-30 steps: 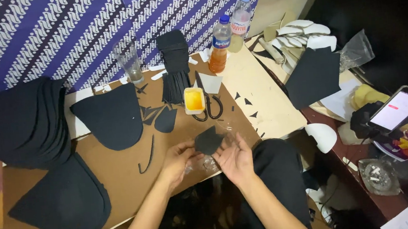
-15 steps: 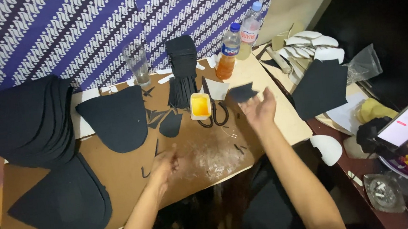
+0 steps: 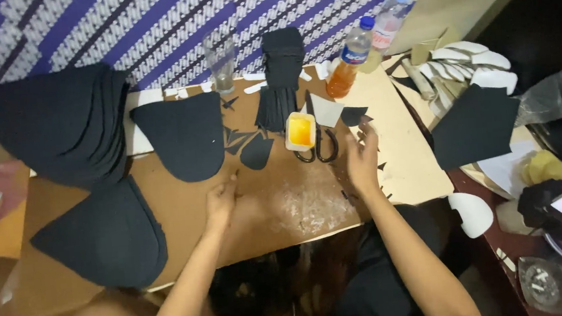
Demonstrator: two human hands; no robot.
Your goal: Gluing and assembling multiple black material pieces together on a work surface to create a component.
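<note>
I see the brown bench (image 3: 184, 206) carrying black cut pieces (image 3: 186, 135), scissors (image 3: 317, 150) and a yellow pot (image 3: 300, 131) near its far edge.

Black throughout: fabric stack (image 3: 64, 125), rounded panel (image 3: 186, 135), small cut piece (image 3: 352, 114), scissors (image 3: 317, 147). Brown cardboard board (image 3: 184, 206) with whitish powdery patch (image 3: 308, 206). Small tub (image 3: 300, 131) white, yellow-orange inside. Bottle (image 3: 348, 59): orange liquid, blue cap. Backdrop cloth (image 3: 117, 24) purple and white, diagonal striped motif. Clear drinking glass (image 3: 221, 62). White curved pieces (image 3: 470, 56) at far edge.
</note>
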